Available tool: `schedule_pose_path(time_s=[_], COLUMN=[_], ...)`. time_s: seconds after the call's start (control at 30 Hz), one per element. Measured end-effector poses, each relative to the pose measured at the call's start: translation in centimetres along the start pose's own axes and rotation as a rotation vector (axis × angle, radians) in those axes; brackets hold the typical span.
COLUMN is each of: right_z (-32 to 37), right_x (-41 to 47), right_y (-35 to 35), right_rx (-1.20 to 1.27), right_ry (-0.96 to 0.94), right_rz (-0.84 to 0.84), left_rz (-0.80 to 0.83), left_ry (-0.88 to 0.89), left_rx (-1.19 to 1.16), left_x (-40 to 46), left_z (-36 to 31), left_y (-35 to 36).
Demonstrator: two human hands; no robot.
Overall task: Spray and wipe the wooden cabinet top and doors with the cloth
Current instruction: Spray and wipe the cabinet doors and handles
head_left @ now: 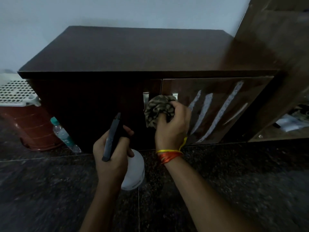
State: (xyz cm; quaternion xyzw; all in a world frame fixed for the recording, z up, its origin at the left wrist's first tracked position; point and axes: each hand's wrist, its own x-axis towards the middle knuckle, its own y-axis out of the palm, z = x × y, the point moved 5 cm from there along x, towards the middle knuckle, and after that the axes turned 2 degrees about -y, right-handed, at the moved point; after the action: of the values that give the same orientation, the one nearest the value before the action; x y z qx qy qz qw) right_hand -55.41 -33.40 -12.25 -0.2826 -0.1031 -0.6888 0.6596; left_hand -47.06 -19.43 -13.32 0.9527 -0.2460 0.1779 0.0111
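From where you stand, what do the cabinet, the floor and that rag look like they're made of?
Cabinet: dark brown wood or wood-look laminate; the right door is glossy enough to mirror pale streaks.
Floor: dark speckled stone, probably polished granite, laid in slabs with thin seams.
Cloth: soft woven fabric, camouflage-patterned, crumpled in the right hand.

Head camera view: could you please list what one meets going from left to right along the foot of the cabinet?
White lattice basket → reddish-brown plastic tub → clear plastic water bottle with a green cap → left hand holding the white spray bottle with a black trigger head → right hand gripping the patterned olive cloth.
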Motion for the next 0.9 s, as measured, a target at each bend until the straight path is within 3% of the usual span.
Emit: schedule_pose_path(time_s=[0.17,0.33,0.53,0.73,0.9], right_z=[2.1,0.1,-1.1,2.4,-0.8], right_x=[2.4,3.0,2.6,6.0,2.8], right_y=[-1.8,-0.5,-0.6,-0.8,-0.5], right_rx=[-0.079,-0.272,-0.252,-0.340,-0.318], right_ry=[-0.156,-0.247,-0.246,-0.278,-0.368], right_rz=[-0.019,0.191,0.297,0.187,0.225], left_rz=[-0.012,0.001,0.011,0.035,0.038], left_ry=[0.031,0.009,0.003,-0.012,-0.025], left_rx=[-0.062,-0.094,-0.094,-0.110,-0.135], left_x=[0.1,-0.1,-0.4,-0.3,-0.7], left_z=[-1.6,-1.2,-1.0,-0.2,0.2], left_y=[1.3,2.3,3.3,3.6,3.2])
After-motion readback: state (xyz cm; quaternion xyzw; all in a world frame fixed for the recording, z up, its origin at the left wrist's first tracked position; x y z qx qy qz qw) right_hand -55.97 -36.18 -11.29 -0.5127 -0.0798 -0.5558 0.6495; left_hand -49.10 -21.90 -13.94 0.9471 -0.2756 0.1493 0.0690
